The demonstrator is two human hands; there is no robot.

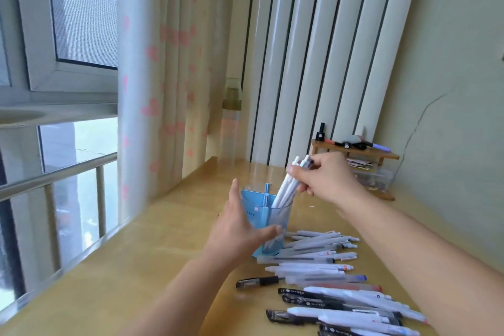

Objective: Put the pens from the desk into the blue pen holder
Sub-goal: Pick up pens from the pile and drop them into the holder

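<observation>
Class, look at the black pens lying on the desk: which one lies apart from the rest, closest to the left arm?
The short black pen lying alone at the pile's left edge; the other black pens lie nearer the camera among white ones.

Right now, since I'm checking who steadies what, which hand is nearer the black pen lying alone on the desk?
Left. The left hand holds the blue pen holder just above the black pen; the right hand is higher, lowering white pens into the holder.
</observation>
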